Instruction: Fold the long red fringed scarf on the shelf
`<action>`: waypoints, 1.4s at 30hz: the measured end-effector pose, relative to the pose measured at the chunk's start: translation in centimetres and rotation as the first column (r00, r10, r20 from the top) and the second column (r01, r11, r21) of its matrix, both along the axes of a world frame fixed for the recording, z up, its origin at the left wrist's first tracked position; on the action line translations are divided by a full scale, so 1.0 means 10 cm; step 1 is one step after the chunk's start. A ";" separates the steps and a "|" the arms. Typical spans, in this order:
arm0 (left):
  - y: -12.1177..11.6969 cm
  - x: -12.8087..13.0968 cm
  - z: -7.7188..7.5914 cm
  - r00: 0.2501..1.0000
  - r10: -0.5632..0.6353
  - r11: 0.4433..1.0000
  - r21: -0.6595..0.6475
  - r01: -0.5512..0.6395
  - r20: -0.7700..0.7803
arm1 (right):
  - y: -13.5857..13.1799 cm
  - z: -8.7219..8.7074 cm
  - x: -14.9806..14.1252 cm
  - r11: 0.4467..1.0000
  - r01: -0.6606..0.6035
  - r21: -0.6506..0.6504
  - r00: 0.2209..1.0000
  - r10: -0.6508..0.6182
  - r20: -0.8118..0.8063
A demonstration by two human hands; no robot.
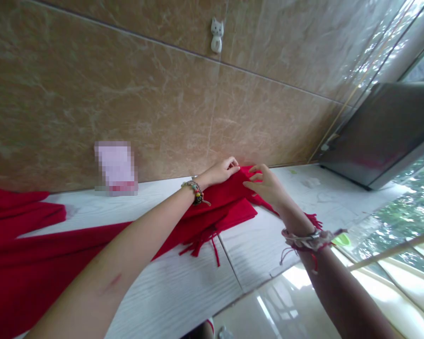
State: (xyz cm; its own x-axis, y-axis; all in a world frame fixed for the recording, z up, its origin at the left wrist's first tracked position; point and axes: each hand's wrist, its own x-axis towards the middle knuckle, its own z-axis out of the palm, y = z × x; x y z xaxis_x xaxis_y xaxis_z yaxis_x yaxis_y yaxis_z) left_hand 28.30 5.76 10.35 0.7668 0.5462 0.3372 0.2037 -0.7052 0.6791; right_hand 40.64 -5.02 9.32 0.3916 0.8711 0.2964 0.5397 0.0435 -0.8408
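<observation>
A red fringed scarf (212, 200) lies partly folded over a white wood-grain surface, its long end running off to the lower left. Tassels hang at its near edge and more show under my right wrist. At the scarf's far edge by the wall, my left hand (222, 171) has its fingers curled and closed on the cloth. Just to the right is my right hand (267, 186), its fingers bent and spread apart at the scarf's far end. Whether those fingertips touch the cloth is hard to make out.
Behind the scarf rises a brown marbled tile wall (144, 103) with a white cat-shaped hook (216, 35). A blurred pink packet (116, 167) leans there. A dark grey box-like appliance (378, 132) stands at right, near a window. A green item (342, 239) lies near the right wrist.
</observation>
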 end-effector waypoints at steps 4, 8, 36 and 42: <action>-0.33 -0.26 -0.25 0.943 0.167 0.985 0.097 -0.145 -0.286 | 0.02 -0.21 0.04 0.999 -0.019 -0.045 0.981 0.010 -0.196; -0.89 -0.72 -0.58 0.777 0.365 0.912 0.363 -0.189 -0.512 | 0.07 -0.30 -0.01 0.998 -0.061 0.026 0.941 0.067 -0.332; -0.78 -0.63 -0.78 0.816 0.426 0.757 0.648 -0.084 -0.391 | 0.03 -0.45 0.41 0.994 0.034 -0.101 0.995 -0.043 -0.089; -0.76 -0.41 -0.74 0.808 0.417 0.832 0.533 -0.155 -0.416 | 0.02 -0.51 0.51 0.986 0.155 -0.057 0.945 -0.131 0.299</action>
State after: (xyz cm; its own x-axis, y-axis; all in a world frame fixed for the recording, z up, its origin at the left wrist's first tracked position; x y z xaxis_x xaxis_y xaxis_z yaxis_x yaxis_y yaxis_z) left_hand 24.23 -1.87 2.94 0.7269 0.6504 0.2206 0.6597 -0.7505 0.0393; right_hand 45.72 -4.82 4.22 0.4196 0.8375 0.3499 0.7586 -0.1119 -0.6419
